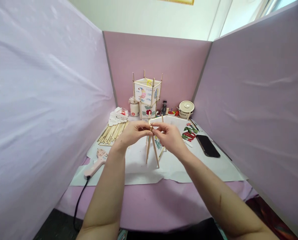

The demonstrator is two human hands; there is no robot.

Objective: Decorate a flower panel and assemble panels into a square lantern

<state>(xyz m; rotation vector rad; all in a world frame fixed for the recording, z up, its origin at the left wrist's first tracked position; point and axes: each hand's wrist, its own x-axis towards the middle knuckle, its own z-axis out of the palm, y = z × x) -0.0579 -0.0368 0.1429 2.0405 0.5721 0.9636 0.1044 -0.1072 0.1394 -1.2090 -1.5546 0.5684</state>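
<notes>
My left hand (134,132) and my right hand (169,136) meet above the white paper sheet (139,166), both pinching the top of a small frame of wooden sticks (152,151) with a painted paper panel. The frame's sticks splay downward to the sheet. Fingers of both hands are closed on the stick tops. A finished paper lantern (147,90) of sticks and painted panels stands at the back of the desk, on top of a second one (147,110).
A pile of wooden sticks (112,132) lies at the left, a pink glue gun (96,163) with a black cord nearer me. A black phone (208,145), red and green pieces (188,133), a white pot (186,108), a jar (134,107). Pink partitions enclose the desk.
</notes>
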